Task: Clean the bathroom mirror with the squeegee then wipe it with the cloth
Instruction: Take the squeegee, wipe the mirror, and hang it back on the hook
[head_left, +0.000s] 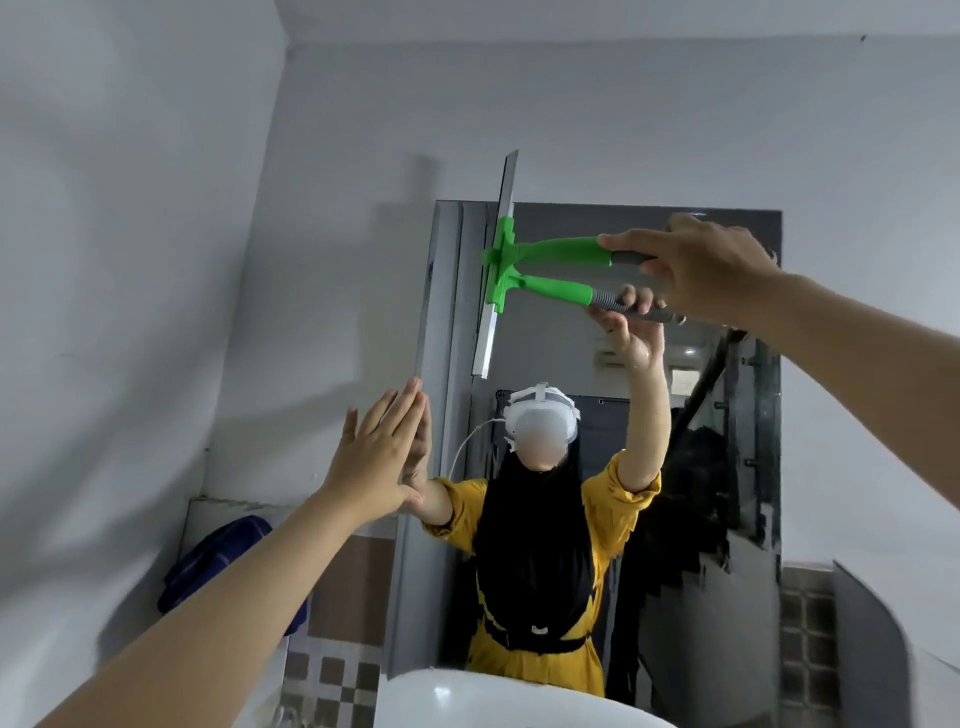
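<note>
The bathroom mirror (737, 467) hangs on the grey wall ahead, and my reflection shows in it. My right hand (696, 265) grips the grey end of a green squeegee (550, 247). Its metal blade stands nearly upright against the glass near the mirror's top left corner, with the upper end past the top edge. The squeegee's reflection lies just below its handle. My left hand (379, 457) is flat, fingers together, pressed on the mirror's left edge. A dark blue cloth (218, 566) is draped over a ledge at the lower left.
A white basin (467, 701) curves below the mirror. Checked brown and white tiles (332, 680) cover the lower wall. A curved grey shelf (872, 649) juts out at the lower right. The side wall stands close on the left.
</note>
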